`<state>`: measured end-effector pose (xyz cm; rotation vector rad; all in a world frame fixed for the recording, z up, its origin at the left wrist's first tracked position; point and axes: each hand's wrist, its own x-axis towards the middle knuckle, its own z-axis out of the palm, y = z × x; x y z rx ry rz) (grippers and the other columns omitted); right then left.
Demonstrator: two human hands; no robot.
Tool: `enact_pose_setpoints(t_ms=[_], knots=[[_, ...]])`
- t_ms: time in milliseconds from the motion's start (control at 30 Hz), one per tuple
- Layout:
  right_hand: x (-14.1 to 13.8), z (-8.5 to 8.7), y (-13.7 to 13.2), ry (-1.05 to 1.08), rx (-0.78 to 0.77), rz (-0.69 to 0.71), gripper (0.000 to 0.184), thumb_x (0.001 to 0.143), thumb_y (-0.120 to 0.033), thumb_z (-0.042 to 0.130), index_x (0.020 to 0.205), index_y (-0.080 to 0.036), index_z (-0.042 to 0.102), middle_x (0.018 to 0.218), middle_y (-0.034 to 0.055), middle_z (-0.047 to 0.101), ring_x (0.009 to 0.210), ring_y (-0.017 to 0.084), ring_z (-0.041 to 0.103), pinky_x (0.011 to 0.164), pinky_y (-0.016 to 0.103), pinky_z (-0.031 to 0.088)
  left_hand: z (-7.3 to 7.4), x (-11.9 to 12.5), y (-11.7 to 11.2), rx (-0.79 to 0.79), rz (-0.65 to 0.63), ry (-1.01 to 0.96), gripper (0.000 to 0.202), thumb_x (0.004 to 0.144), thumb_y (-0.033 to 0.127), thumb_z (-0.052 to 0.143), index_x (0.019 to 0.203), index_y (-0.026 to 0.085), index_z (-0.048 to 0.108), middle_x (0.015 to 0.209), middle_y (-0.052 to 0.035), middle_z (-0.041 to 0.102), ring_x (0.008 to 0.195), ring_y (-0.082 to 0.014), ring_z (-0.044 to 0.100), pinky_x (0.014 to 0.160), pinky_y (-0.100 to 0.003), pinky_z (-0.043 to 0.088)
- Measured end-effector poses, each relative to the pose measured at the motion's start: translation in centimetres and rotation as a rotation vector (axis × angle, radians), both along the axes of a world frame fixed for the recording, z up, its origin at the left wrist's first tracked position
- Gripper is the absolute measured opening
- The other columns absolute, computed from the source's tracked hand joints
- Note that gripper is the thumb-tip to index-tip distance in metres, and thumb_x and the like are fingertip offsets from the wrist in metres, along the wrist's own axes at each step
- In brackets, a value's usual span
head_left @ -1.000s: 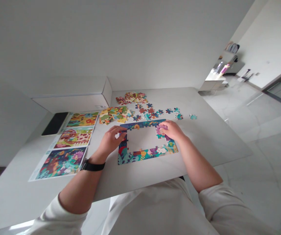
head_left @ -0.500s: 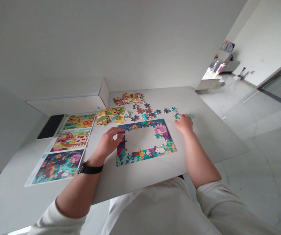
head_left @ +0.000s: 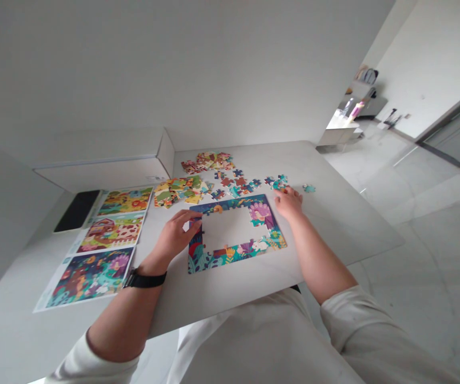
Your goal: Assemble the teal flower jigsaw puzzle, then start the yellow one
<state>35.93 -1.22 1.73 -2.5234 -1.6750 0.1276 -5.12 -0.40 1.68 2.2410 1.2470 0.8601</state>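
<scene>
White worktop [head_left: 342,224] stretches well past the right side of the puzzle border [head_left: 236,252], which lies set back from the front edge. At its left side the left hand [head_left: 179,232] keeps thumb and fingers apart. The right hand [head_left: 289,202] has left the border's purple corner for teal loose pieces [head_left: 280,181]; whether its fingers grip one, I cannot tell.

Pale wall [head_left: 230,69] behind white table [head_left: 346,229]; glossy floor [head_left: 434,277], apparently marble.
</scene>
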Motion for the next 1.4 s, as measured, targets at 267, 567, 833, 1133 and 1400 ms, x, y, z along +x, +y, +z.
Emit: enact_pose_setpoints(t_ms=[267,567,833,1133,1400], knots=[[2.8,-0.3,0.3,0.042,0.072,-0.056,0.052,0.110,-0.033,0.048,0.160,-0.033,0.061,0.166,0.0127,0.055,0.152,0.034,0.049,0.126,0.059,0.040,-0.1,-0.1,0.1,0.003,0.000,0.023,0.035,0.103,0.044,0.061,0.124,0.022,0.079,0.121,-0.0097,0.076,0.107,-0.0256,0.074,0.078,-0.032,0.062],[5.4,-0.1,-0.1,0.021,0.105,-0.088,0.051,0.104,-0.017,0.048,0.150,-0.022,0.070,0.153,0.0158,0.066,0.143,0.030,0.059,0.120,0.043,0.046,0.0,-0.2,0.1,-0.012,-0.001,0.033,0.036,0.104,0.044,0.060,0.126,0.021,0.078,0.124,-0.0101,0.076,0.109,-0.0249,0.073,0.079,-0.031,0.062],[3.9,0.1,-0.1,0.013,-0.008,-0.010,0.051,0.102,-0.015,0.051,0.145,-0.025,0.075,0.156,0.0139,0.064,0.140,0.028,0.062,0.120,0.040,0.044,0.3,-0.1,-0.1,-0.022,-0.016,0.035,0.037,0.104,0.045,0.060,0.127,0.022,0.078,0.123,-0.0102,0.076,0.107,-0.0251,0.073,0.079,-0.031,0.061],[3.8,1.0,-0.6,0.030,-0.032,-0.077,0.050,0.105,-0.021,0.052,0.148,-0.032,0.074,0.150,0.0131,0.068,0.132,0.031,0.066,0.113,0.045,0.050,0.5,0.0,-0.2,0.001,-0.027,0.053,0.036,0.103,0.043,0.060,0.126,0.022,0.078,0.121,-0.0101,0.077,0.107,-0.0257,0.073,0.095,-0.039,0.062],[3.8,1.8,-0.9,0.094,-0.011,-0.144,0.046,0.107,-0.027,0.050,0.144,-0.035,0.076,0.145,0.0112,0.075,0.126,0.032,0.071,0.104,0.046,0.056,0.7,0.0,-0.4,-0.002,-0.027,0.041,0.034,0.104,0.041,0.060,0.126,0.022,0.078,0.121,-0.0104,0.077,0.108,-0.0260,0.073,0.085,-0.035,0.062]])
